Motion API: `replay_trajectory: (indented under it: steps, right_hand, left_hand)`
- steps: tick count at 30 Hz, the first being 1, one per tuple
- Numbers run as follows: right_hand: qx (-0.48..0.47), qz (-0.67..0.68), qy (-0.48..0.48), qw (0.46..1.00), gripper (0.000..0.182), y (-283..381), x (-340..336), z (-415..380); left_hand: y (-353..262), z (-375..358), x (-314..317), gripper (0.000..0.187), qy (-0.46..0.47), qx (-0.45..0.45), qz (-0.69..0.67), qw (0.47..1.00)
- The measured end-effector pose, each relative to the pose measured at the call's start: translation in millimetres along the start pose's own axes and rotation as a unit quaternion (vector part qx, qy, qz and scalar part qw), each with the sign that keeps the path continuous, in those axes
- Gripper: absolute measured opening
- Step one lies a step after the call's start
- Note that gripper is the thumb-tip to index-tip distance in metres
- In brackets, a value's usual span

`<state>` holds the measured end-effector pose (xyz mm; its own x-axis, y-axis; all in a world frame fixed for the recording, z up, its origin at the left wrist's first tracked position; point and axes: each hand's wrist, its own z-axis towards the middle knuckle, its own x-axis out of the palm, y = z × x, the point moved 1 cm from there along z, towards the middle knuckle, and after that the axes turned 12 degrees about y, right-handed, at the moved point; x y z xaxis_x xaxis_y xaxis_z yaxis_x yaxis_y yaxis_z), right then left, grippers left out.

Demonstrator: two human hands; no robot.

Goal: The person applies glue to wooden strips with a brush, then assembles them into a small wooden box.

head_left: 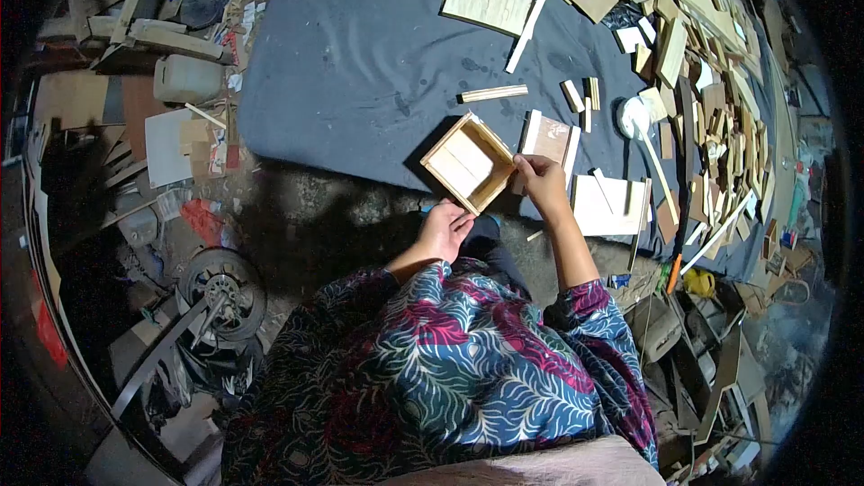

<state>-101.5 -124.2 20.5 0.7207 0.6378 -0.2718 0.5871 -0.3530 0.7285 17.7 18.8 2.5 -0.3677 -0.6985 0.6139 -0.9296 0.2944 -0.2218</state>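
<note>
A small open-topped wooden box [439, 162], with thin pale walls and a light bottom inside, is tilted over the near edge of the dark cloth. My left hand [443, 230] grips its near corner from below, fingers at the lower edge. At the box's right corner, my right hand [542, 182] pinches the rim between thumb and fingers. Just beyond the right hand lies a wooden panel assembly [549, 137] with pale side strips. A flat pale board [607, 205] rests to the right of that hand, with a thin stick on it.
Dark cloth [333, 63] covers the work surface. Several short wood strips [493, 94] and a plank [486, 5] lie farther back. A white container [633, 117] with a stick stands right of them, near a large heap of offcuts [715, 126]. A wheel [222, 292] is on the floor left.
</note>
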Motion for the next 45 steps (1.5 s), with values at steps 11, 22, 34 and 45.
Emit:
replay_trajectory:
  steps: [11,22,34,45]
  right_hand:
    - [-0.093,0.147,0.008,0.985,0.024,-20.8,-3.8,12.2]
    - [-0.088,-0.089,0.105,0.987,0.050,-5.8,-10.7,27.3]
    - [-0.028,0.031,0.129,0.991,0.056,-1.3,-16.5,30.7]
    - [-0.181,0.041,-0.143,0.972,0.030,-2.4,-7.3,-0.7]
  left_hand:
    - [-1.6,-0.2,-8.9,0.028,-0.021,-0.024,0.080,0.996]
    - [5.3,10.6,-9.9,0.049,0.033,0.002,0.031,0.999]
    - [-12.3,-7.5,10.2,0.067,0.083,-0.001,0.098,0.992]
    - [-22.4,-5.8,23.2,0.077,0.067,-0.024,0.083,0.994]
